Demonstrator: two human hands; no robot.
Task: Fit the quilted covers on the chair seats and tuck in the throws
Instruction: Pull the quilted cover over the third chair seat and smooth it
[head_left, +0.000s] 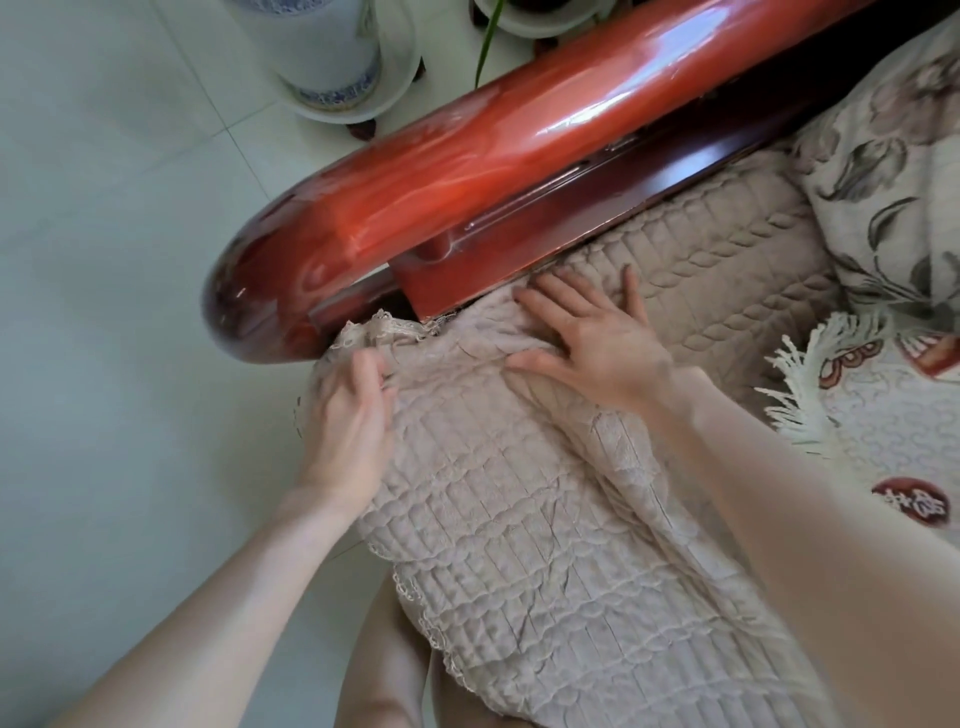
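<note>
Your right hand (592, 340) presses flat, fingers spread, on the quilted cover (519, 509) lying under both hands. Your left hand (348, 421) grips its lace edge beside the red armrest (467, 150).

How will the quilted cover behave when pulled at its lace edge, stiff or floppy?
Probably floppy: the quilted cover wrinkles under the flat right hand and droops at its near end. It may snag, since its lace trim sits against the wooden armrest.

Hands on the quilted cover (519, 493)
The right hand (587, 332) lies on top, the left hand (348, 415) at its left edge. The wooden armrest (467, 156) sits just behind both. Two throws (883, 426) lie right of the right hand.
</note>
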